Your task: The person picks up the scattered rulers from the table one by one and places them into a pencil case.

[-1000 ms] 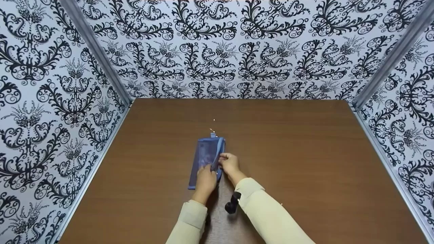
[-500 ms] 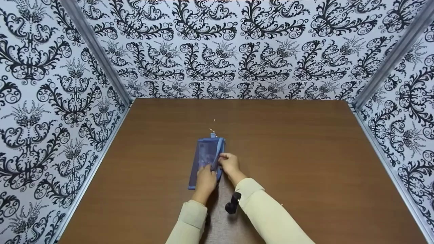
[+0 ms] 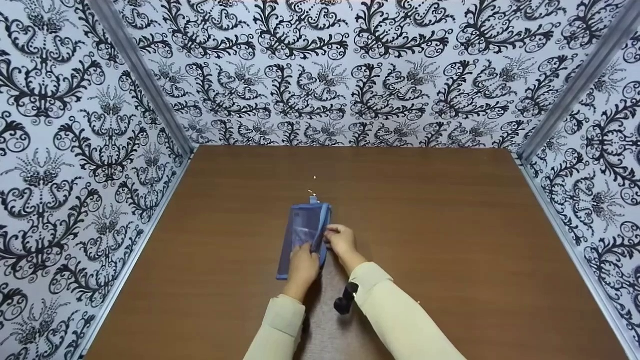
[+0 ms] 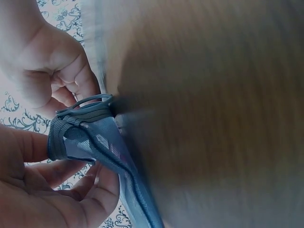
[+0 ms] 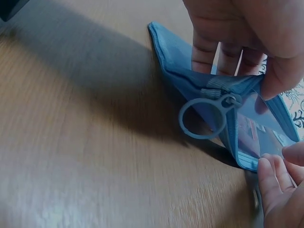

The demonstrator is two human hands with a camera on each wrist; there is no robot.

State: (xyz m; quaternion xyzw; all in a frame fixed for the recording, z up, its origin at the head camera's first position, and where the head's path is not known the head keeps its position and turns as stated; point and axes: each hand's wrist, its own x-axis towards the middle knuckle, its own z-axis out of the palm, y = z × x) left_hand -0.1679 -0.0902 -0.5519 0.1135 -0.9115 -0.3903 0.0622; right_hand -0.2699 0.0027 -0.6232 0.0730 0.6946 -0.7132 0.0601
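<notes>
A blue mesh zip pouch (image 3: 306,220) lies lengthwise on the wooden table, its near right corner raised between both hands. My left hand (image 3: 304,265) grips this near end; in the right wrist view its thumb and fingers hold the mesh from either side. My right hand (image 3: 342,242) pinches the pouch's right edge by the zip. That edge gapes in the right wrist view, and pinkish and white flat contents (image 5: 249,135) show through. A blue ring pull (image 5: 203,118) hangs from the zip. Part of the right hand is cut off in that view.
A small blue tab (image 3: 313,199) with shiny bits beyond it is at the pouch's far end. A black device (image 3: 344,304) sits by the right cuff. Patterned walls (image 3: 320,75) with grey metal posts (image 3: 150,75) enclose the wooden table (image 3: 440,210).
The right hand has shifted very slightly to the right along the pouch's edge. The left hand and pouch stay nearly still.
</notes>
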